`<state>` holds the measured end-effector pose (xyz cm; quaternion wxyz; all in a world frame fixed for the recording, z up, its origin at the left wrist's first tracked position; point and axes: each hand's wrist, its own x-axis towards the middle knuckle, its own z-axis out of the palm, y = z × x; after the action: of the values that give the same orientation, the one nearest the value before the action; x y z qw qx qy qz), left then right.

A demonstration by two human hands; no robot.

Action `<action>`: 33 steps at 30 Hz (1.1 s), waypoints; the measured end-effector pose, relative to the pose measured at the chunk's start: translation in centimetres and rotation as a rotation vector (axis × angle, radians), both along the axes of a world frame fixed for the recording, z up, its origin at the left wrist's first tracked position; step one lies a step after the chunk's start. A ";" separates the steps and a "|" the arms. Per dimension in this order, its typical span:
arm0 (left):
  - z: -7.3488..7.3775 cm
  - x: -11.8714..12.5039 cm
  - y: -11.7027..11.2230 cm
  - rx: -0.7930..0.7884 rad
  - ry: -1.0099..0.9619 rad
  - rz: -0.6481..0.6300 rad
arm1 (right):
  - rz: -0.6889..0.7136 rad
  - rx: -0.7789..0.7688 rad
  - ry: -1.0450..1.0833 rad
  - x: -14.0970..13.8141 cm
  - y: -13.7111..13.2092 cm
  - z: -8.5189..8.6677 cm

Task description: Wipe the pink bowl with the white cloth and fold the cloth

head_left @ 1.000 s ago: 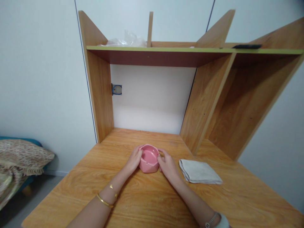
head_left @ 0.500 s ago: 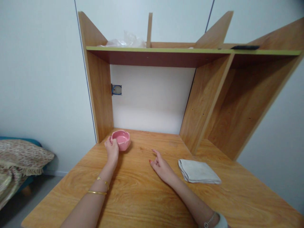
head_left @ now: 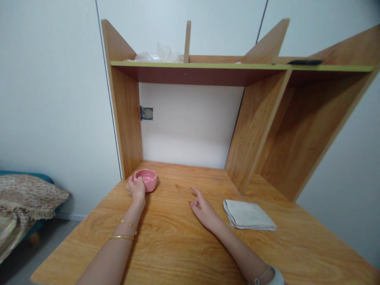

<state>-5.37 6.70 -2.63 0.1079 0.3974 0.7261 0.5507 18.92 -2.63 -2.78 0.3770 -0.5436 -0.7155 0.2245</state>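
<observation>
My left hand (head_left: pixel 137 190) grips the near left side of a pink ashtray (head_left: pixel 151 182) with notches in its rim. The ashtray is upright at the desk's back left, and its inside shows bare pink. Over the middle of the wooden desk (head_left: pixel 166 237), my right hand (head_left: pixel 203 208) holds nothing, its index finger stretched out and its thumb apart. A folded light grey cloth (head_left: pixel 249 215) lies to the right of that hand, not touched by it.
Wooden uprights (head_left: pixel 255 130) and a green-edged shelf (head_left: pixel 208 66) rise behind the desk. On the shelf are a clear plastic bag (head_left: pixel 162 53) and a flat black object (head_left: pixel 305 62). An open wall socket box (head_left: pixel 147 113) shows wires. A patterned blanket (head_left: pixel 29 194) lies at left.
My left hand has brought the ashtray a little to the left and lower, and it now looks level on the desk. My right hand has barely moved.
</observation>
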 end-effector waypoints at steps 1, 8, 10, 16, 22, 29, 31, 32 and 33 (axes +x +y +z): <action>0.1 0.0 0.0 -0.007 -0.025 0.016 | -0.003 0.002 -0.005 0.0 0.0 0.0; 0.1 0.0 0.0 -0.011 -0.089 0.035 | -0.008 0.012 -0.035 0.0 -0.1 0.1; -0.1 -0.1 0.2 0.007 -0.082 0.018 | -0.022 0.016 -0.055 0.1 -0.2 0.1; -0.6 -0.3 0.5 0.058 -0.058 -0.019 | -0.145 0.117 -0.276 0.6 -0.5 1.2; -0.4 0.0 0.3 0.102 -0.057 -0.026 | -0.490 0.129 -0.664 2.6 -1.0 4.2; 1.4 1.5 -1.4 0.163 -0.041 0.042 | -0.649 -0.249 -0.911 5.5 -2.1 5.9; 2.1 2.3 -2.5 0.249 0.076 0.031 | -0.649 -0.341 -0.953 6.1 -2.2 5.8; 2.4 2.8 -3.0 0.295 0.155 0.020 | -0.647 -0.366 -0.962 6.3 -2.2 5.7; 2.7 3.2 -3.5 0.320 0.215 0.003 | -0.645 -0.380 -0.966 6.5 -2.2 5.6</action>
<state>-2.17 3.19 0.05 -0.0357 0.4651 0.6371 0.6135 25.38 -4.85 2.84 -0.0447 -0.8308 -0.5526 -0.0492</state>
